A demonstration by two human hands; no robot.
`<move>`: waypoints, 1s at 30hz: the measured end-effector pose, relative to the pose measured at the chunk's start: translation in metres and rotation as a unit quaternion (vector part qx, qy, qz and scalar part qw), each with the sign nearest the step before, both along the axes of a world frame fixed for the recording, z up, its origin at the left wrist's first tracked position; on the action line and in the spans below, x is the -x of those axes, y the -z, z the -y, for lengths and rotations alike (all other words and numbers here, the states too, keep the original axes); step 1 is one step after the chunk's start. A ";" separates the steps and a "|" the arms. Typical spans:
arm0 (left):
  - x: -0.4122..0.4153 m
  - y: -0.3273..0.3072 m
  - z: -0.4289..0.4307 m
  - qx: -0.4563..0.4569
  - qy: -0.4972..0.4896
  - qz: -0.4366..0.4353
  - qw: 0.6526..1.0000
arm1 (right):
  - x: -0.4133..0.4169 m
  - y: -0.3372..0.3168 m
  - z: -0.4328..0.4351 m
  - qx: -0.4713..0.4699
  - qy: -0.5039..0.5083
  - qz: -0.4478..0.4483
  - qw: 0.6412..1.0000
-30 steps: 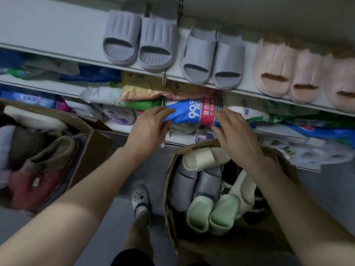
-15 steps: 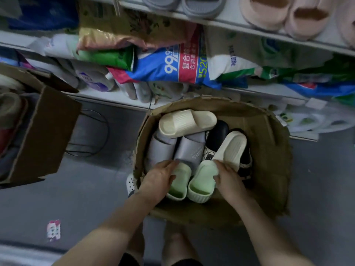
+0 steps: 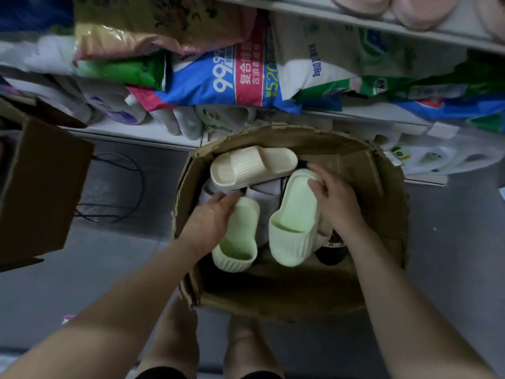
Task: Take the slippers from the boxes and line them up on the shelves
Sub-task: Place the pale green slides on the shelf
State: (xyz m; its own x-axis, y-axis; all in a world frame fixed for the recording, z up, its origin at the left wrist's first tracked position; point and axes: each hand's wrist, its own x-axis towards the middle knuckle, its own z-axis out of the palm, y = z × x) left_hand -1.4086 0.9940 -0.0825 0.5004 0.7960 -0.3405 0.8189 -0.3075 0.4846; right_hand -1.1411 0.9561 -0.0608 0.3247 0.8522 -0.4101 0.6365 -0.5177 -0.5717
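Fingers of our left hand (image 3: 210, 222) curled round the edge of a pale green slipper (image 3: 237, 242), fingers of our right hand (image 3: 336, 203) pinching the second green slipper (image 3: 293, 222), both slippers in the cardboard box (image 3: 382, 214), cream slipper (image 3: 251, 165) beyond them, packets (image 3: 218, 83) on the shelf (image 3: 142, 131) behind.

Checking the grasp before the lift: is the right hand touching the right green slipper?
Touching. The head view shows the right hand with fingers curled over the right green slipper at its heel; the left hand grips the left green slipper.
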 end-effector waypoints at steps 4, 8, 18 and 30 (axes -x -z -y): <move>-0.016 -0.010 -0.042 -0.044 -0.057 0.089 0.993 | 0.000 0.015 -0.008 0.017 0.039 0.001 0.999; -0.033 0.005 -0.071 0.011 -0.143 0.126 0.982 | 0.017 0.043 0.023 0.107 -0.046 0.021 0.993; -0.029 0.027 -0.002 0.165 -0.200 0.073 0.963 | 0.023 0.070 0.045 0.141 0.057 0.014 0.988; -0.046 0.029 -0.001 0.181 -0.157 0.026 0.971 | 0.018 0.055 0.041 0.128 0.082 -0.019 0.988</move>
State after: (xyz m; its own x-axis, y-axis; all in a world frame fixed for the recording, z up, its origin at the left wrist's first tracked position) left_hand -1.3630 0.9952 -0.1111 0.2763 0.7454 -0.6067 0.8168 0.1506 0.5570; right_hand -1.1590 0.9151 -0.1155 0.4295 0.6568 -0.6198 0.5123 -0.7424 -0.4318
